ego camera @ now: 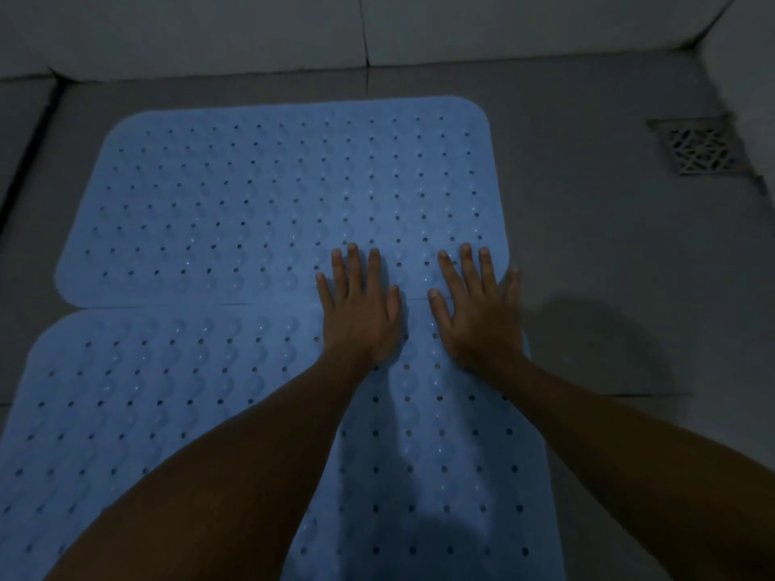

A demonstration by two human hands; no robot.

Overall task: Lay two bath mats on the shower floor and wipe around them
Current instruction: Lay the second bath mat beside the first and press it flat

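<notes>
Far blue bath mat [272, 195] and near bath mat [167, 413] lie edge to edge on shower floor [587, 245], long axes left-right. My left hand [360, 312] and right hand [478, 312] press flat, fingers spread, across the seam; light dim, overlap unclear.

This is a dim home shower or bathroom. The grey tiled floor [587, 245] has a square metal drain grate [699, 149] set near a corner, light tiled walls [503, 23] rise from its edges, and two blue perforated rubber bath mats [251, 203] lie on it.
</notes>
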